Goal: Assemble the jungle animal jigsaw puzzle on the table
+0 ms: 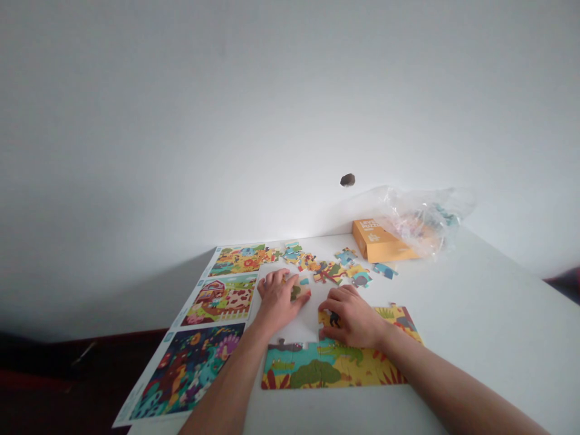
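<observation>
My left hand (280, 299) lies on the white table (475, 314) with its fingers closed around a greenish puzzle piece (296, 292). My right hand (352, 316) rests palm down on the upper edge of a partly assembled jungle puzzle (335, 365), its fingers pressing a yellow section there. A white gap of bare table lies between the two hands. Several loose puzzle pieces (326, 269) are scattered just beyond the hands.
A reference sheet (203, 338) with three printed pictures lies along the table's left edge. An orange puzzle box (378, 240) and a crumpled clear plastic bag (421, 220) sit at the back right by the white wall. A dark floor shows at the left.
</observation>
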A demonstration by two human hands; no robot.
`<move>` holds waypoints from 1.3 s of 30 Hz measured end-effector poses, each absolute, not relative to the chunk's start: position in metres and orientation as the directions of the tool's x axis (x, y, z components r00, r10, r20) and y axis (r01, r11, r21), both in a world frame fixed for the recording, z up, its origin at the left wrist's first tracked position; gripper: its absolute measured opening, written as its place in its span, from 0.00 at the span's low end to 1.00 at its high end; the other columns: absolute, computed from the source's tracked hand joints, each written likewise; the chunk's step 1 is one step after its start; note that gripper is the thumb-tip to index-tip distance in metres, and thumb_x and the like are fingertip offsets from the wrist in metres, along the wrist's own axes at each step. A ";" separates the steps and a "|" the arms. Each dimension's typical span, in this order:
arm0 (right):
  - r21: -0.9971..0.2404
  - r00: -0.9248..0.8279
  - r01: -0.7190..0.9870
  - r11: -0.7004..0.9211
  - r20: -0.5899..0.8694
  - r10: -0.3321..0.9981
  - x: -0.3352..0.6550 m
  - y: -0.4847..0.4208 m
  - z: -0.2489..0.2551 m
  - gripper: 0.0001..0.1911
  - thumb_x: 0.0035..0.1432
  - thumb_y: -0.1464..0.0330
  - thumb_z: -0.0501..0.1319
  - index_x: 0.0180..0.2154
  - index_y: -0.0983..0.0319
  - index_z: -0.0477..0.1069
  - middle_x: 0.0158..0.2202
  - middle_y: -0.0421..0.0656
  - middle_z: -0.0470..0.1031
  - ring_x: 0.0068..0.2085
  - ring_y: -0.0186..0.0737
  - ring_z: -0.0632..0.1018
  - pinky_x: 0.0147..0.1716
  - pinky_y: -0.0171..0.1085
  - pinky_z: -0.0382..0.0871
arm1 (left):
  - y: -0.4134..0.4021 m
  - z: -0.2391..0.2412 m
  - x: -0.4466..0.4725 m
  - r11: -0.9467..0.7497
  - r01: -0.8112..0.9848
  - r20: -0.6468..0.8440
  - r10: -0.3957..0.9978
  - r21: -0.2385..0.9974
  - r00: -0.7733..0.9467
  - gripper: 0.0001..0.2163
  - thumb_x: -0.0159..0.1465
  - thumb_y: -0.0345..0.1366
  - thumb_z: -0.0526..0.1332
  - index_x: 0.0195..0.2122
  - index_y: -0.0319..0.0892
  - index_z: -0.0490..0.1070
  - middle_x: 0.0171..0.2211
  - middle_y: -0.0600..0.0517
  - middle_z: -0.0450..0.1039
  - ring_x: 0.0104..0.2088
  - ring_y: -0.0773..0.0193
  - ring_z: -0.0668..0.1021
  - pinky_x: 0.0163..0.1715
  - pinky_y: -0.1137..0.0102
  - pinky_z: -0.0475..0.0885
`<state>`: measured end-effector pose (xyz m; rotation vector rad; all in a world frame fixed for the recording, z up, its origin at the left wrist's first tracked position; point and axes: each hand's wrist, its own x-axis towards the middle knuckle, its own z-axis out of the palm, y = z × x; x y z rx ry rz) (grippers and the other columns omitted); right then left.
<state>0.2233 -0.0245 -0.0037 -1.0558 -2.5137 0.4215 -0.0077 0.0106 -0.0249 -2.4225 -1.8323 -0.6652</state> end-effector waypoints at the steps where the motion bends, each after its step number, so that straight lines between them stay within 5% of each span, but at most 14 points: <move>1: -0.412 -0.644 0.615 0.672 0.228 0.730 0.223 -0.024 -0.004 0.20 0.57 0.52 0.64 0.44 0.58 0.73 0.39 0.44 0.73 0.44 0.45 0.73 0.50 0.44 0.59 | 0.010 -0.025 -0.008 -0.304 0.927 0.345 0.913 0.220 0.217 0.19 0.58 0.49 0.65 0.49 0.50 0.73 0.51 0.46 0.68 0.53 0.47 0.66 0.54 0.52 0.58; 12: -0.415 -0.611 0.637 0.649 0.241 0.754 0.223 -0.022 -0.008 0.16 0.57 0.55 0.65 0.43 0.58 0.74 0.39 0.44 0.73 0.43 0.44 0.74 0.48 0.43 0.60 | 0.007 -0.020 -0.005 -0.356 0.892 0.372 0.896 0.277 0.242 0.20 0.54 0.45 0.69 0.46 0.46 0.70 0.50 0.46 0.71 0.53 0.47 0.68 0.53 0.52 0.58; 19: -0.492 -0.441 0.685 0.537 0.307 0.843 0.222 -0.017 -0.012 0.12 0.61 0.63 0.62 0.46 0.60 0.71 0.38 0.44 0.75 0.40 0.42 0.74 0.44 0.41 0.61 | 0.003 -0.014 0.002 -0.490 0.732 0.457 0.847 0.473 0.272 0.06 0.65 0.35 0.59 0.44 0.46 0.71 0.41 0.51 0.79 0.43 0.57 0.78 0.55 0.55 0.58; 22: -0.535 -0.427 0.640 0.552 0.350 0.834 0.221 -0.017 -0.013 0.07 0.65 0.64 0.57 0.39 0.60 0.71 0.34 0.42 0.74 0.36 0.39 0.74 0.41 0.39 0.61 | 0.000 -0.014 0.007 -0.544 0.612 0.462 0.832 0.575 0.306 0.07 0.68 0.37 0.56 0.41 0.47 0.74 0.39 0.52 0.80 0.42 0.60 0.79 0.53 0.60 0.62; 26: -0.541 -0.422 0.613 0.575 0.391 0.818 0.219 -0.019 -0.015 0.14 0.68 0.67 0.52 0.29 0.61 0.64 0.27 0.40 0.71 0.32 0.37 0.71 0.38 0.37 0.59 | -0.001 -0.015 0.012 -0.533 0.543 0.440 0.845 0.649 0.304 0.11 0.69 0.40 0.55 0.44 0.45 0.75 0.41 0.50 0.80 0.41 0.61 0.79 0.48 0.65 0.68; 39: -0.593 -0.352 0.618 0.516 0.377 0.857 0.218 -0.020 -0.012 0.15 0.67 0.66 0.51 0.27 0.60 0.61 0.24 0.38 0.67 0.28 0.36 0.68 0.35 0.35 0.58 | 0.001 -0.018 0.007 -0.456 0.543 0.367 0.890 0.705 0.271 0.13 0.69 0.41 0.53 0.46 0.45 0.74 0.38 0.50 0.79 0.35 0.63 0.79 0.42 0.67 0.72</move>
